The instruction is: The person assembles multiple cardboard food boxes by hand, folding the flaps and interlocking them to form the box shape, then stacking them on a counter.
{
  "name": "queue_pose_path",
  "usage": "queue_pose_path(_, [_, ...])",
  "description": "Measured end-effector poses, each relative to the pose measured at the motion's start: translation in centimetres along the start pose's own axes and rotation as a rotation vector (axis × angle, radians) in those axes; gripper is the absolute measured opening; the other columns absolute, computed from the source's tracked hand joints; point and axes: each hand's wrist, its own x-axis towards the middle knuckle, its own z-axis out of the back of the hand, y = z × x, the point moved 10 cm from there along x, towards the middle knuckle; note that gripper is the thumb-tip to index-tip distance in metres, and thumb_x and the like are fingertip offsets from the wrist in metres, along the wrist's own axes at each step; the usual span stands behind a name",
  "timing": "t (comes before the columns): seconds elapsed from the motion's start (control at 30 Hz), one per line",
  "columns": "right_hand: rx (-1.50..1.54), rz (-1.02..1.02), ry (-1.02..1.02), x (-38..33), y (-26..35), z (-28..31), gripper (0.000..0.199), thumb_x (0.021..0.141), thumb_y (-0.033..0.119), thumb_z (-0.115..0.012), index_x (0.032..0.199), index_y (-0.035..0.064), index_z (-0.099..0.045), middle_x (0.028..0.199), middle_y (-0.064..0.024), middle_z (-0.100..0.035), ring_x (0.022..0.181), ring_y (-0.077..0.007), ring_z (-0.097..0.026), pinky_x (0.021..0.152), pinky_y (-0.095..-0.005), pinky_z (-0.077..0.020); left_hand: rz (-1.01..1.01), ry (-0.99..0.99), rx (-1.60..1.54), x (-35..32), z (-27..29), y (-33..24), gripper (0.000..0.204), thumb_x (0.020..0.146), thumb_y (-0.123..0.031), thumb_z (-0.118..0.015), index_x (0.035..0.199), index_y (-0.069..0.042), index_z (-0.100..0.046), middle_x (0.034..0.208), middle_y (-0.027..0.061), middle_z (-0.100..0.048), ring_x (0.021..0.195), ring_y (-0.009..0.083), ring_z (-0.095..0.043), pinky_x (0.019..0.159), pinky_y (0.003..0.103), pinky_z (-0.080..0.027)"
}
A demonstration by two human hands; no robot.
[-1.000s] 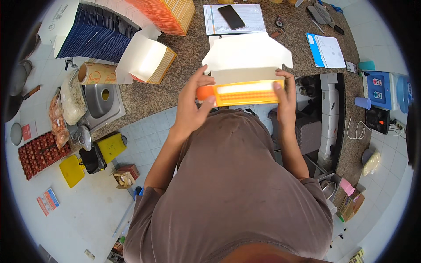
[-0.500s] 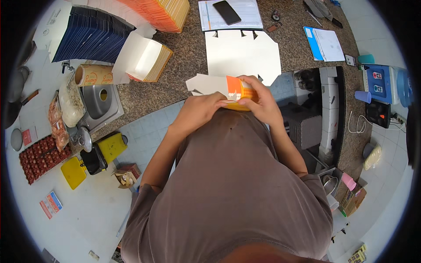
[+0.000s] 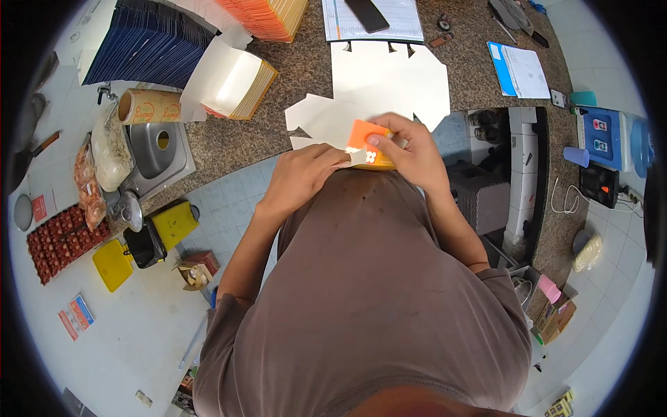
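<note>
Orange, yellow and white thin card, a part-folded carton (image 3: 360,129), is pinched between the right hand's (image 3: 418,154) thumb and fingers and gripped by the left hand (image 3: 297,175) at the speckled stone counter's (image 3: 297,73) edge. Beyond, notched white card (image 3: 389,78) is laid flat; leftward, a steel sink (image 3: 147,154) is set in.

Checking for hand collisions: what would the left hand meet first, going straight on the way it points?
The left hand would likely meet the orange carton flap first, with the right hand beyond; exact depth is unclear.
</note>
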Motion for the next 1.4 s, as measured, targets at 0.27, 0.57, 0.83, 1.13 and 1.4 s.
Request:
queue_pose_path(0.27, [-0.062, 0.641, -0.271, -2.3, 3.9, 0.4, 0.02, 0.103, 0.024, -0.069, 0.095, 0.0056, -0.066, 0.085, -0.0045, -0.06, 0.08, -0.0201, -0.052, 0.079, -0.0329, -0.0394, 0.468, 0.347, -0.435, -1.7, -2.2, 4.0, 0.021, 0.102, -0.02, -0.071, 0.112, -0.002, -0.07, 0.095, 0.0079, -0.076, 0.086, 0.0167, -0.073, 0.074, 0.033, -0.055])
queue_pose_path(0.57, [0.11, 0.775, -0.474, -3.6, 4.8, 0.3, 0.037, 0.113, 0.033, -0.049, 0.088, 0.0056, -0.054, 0.084, -0.0062, -0.049, 0.075, -0.0173, -0.043, 0.07, -0.0317, -0.0353, 0.48, 0.488, -1.047, -3.0, -4.1, 2.5, 0.031, 0.103, -0.013, -0.072, 0.127, 0.006, -0.069, 0.111, 0.0033, -0.076, 0.099, 0.0048, -0.066, 0.088, 0.025, -0.055])
queue_pose_path(0.83, [-0.216, 0.691, 0.163, -2.4, 6.7, -5.8, 0.017, 0.088, 0.009, -0.068, 0.103, 0.0055, -0.066, 0.1, -0.0115, -0.057, 0.097, -0.032, -0.056, 0.089, -0.042, -0.0446, 0.471, 0.54, -1.07, -4.9, -4.7, 2.9, 0.032, 0.11, -0.024, -0.061, 0.126, 0.003, -0.069, 0.107, 0.0019, -0.075, 0.095, 0.0081, -0.068, 0.087, 0.028, -0.056])
queue_pose_path(1.13, [-0.303, 0.696, -0.191, -1.8, 6.9, -5.4, 0.007, 0.091, 0.011, -0.07, 0.098, 0.0081, -0.068, 0.091, -0.0083, -0.061, 0.091, -0.0319, -0.06, 0.086, -0.0407, -0.0453, 0.566, 0.399, -1.143, -6.6, -4.9, 4.4, 0.03, 0.112, -0.023, -0.059, 0.119, 0.003, -0.072, 0.104, 0.0025, -0.074, 0.088, 0.0059, -0.066, 0.081, 0.024, -0.055])
queue_pose_path(1.4, [-0.439, 0.633, 0.072, 0.5, 7.8, -9.9, 0.013, 0.093, 0.011, -0.07, 0.105, 0.0066, -0.073, 0.105, -0.0103, -0.067, 0.101, -0.0302, -0.064, 0.096, -0.0432, -0.0467, 0.41, 0.194, -1.162, -5.6, -1.2, 5.0, 0.029, 0.111, -0.022, -0.06, 0.124, 0.002, -0.069, 0.106, 0.0, -0.073, 0.092, 0.0015, -0.064, 0.079, 0.022, -0.054])
